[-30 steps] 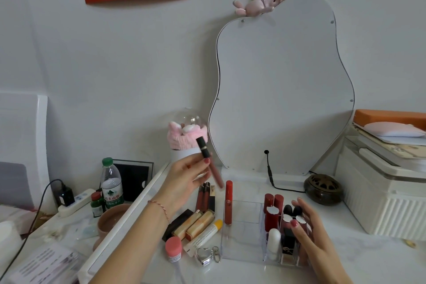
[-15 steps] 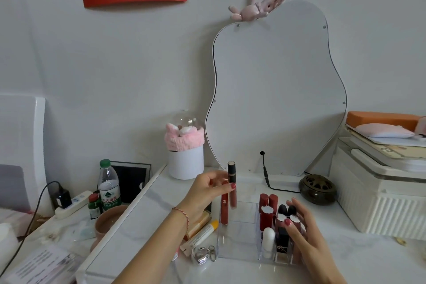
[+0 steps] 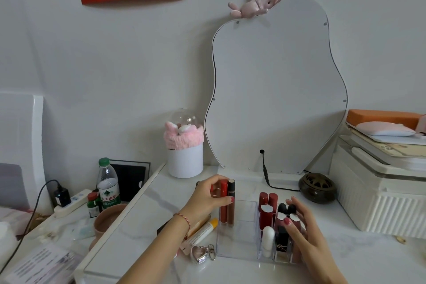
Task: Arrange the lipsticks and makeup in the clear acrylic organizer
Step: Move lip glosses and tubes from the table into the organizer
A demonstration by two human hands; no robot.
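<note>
Head view: clear acrylic organizer (image 3: 239, 243) sits on the white desk (image 3: 359, 258), near centre. Left hand (image 3: 208, 199) holds two upright lip gloss tubes together at the organizer's far-left corner: a red tube (image 3: 223, 205) on the left and a brown tube with black cap (image 3: 231, 206) just beside it, touching. Left grip is clamped on them, thumb across the front of the brown tube and fingers curled behind; whether the tube bases rest on the organizer floor cannot be told. Right hand (image 3: 304, 235) rests against the organizer's right side, fingers fairly straight and spread over the lipsticks standing there; grip apart, nothing pinched. In the right compartments: two dark red lipsticks (image 3: 267, 203) at the far end, black-capped ones (image 3: 286, 208) behind the fingertips, a white tube (image 3: 268, 241) at the near end. Large left compartment holds only the two glosses. On the desk left of the organizer: a yellow-capped tube (image 3: 202, 233) lying flat, partly under the left wrist, and a heart-shaped silver keyring (image 3: 200, 253) nearer.
</note>
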